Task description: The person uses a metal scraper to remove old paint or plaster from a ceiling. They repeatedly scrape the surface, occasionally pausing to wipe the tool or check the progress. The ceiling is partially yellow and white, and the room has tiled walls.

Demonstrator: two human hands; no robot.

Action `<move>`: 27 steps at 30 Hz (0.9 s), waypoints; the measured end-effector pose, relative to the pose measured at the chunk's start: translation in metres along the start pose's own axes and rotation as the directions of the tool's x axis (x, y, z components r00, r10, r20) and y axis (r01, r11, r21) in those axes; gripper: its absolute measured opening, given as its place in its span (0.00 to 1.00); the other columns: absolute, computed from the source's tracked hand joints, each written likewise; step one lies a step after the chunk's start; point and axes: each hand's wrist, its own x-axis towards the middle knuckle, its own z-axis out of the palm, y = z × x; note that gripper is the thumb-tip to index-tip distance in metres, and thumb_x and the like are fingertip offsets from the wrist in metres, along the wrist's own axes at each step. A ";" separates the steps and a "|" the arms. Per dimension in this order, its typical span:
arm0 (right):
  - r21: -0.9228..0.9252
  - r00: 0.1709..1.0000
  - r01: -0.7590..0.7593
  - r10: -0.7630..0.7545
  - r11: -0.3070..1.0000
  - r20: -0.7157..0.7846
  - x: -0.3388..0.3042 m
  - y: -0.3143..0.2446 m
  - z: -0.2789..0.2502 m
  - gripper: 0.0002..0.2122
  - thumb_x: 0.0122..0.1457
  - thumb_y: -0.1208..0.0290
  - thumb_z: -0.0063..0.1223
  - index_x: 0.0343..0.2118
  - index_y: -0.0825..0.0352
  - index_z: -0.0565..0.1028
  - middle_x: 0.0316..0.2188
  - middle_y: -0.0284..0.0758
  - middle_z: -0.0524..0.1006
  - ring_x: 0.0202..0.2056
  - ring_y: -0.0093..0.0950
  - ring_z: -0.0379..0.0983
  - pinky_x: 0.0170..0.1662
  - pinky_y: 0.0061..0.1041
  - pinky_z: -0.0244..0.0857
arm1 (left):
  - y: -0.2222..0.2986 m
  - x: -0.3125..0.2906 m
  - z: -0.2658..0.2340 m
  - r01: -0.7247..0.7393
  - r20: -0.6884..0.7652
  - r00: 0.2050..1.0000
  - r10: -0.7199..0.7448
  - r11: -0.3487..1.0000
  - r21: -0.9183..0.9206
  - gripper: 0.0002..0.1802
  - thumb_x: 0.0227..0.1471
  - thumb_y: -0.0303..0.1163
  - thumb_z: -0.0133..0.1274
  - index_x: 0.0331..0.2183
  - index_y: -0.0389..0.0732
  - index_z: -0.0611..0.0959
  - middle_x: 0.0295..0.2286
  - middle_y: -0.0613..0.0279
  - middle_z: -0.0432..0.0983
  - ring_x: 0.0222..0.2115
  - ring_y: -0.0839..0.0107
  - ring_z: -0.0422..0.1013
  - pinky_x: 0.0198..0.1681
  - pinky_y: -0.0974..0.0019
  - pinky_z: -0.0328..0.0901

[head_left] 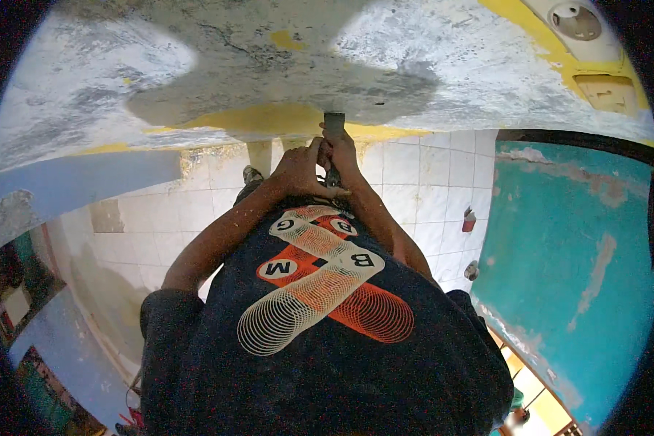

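Observation:
A scraper [334, 123] with a flat grey blade points away from me, its tip at the patchy wall [385, 80]. My right hand [344, 154] is closed round it just behind the blade. My left hand [298, 171] is also closed, gripping lower down by the dark handle, with fingers reaching under its end; part of the handle is hidden between the hands. Ahead of the blade the wall is grey and white with dark smears, and a band of yellow paint [261, 120] runs along its lower part.
A white tiled floor [407, 167] lies below. On the right stands a teal wall [567, 247] with peeling patches, and a small reddish container [469, 219] is on the floor near it. A yellowed switch box [607, 91] and a round fitting [574, 20] sit at the upper right.

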 end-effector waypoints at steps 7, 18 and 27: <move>-0.037 0.992 -0.124 0.123 0.992 -0.021 0.016 -0.004 0.003 0.15 0.62 0.67 0.42 0.46 0.71 0.72 0.17 0.32 0.68 0.14 0.23 0.63 0.16 0.24 0.56 | -0.019 0.011 0.007 0.045 -0.066 0.997 -0.047 0.999 -0.027 0.45 0.26 0.59 0.68 0.40 0.37 0.71 0.28 0.55 0.75 0.29 0.61 0.74 0.35 0.62 0.68; 0.003 0.999 0.019 -0.019 1.000 0.032 0.013 0.000 -0.005 0.14 0.61 0.63 0.43 0.40 0.70 0.71 0.21 0.35 0.70 0.17 0.24 0.65 0.21 0.25 0.62 | 0.017 0.010 -0.026 -0.009 -0.072 0.997 0.006 0.999 -0.048 0.50 0.26 0.62 0.66 0.43 0.34 0.71 0.31 0.52 0.76 0.32 0.56 0.74 0.38 0.58 0.68; 0.236 0.987 -0.157 0.141 0.959 0.082 0.004 -0.007 0.006 0.17 0.63 0.63 0.43 0.49 0.69 0.69 0.12 0.26 0.59 0.10 0.21 0.55 0.15 0.23 0.53 | 0.010 0.006 -0.022 0.086 0.070 0.994 -0.087 0.996 0.010 0.52 0.23 0.66 0.65 0.42 0.36 0.70 0.32 0.53 0.77 0.33 0.58 0.75 0.41 0.58 0.67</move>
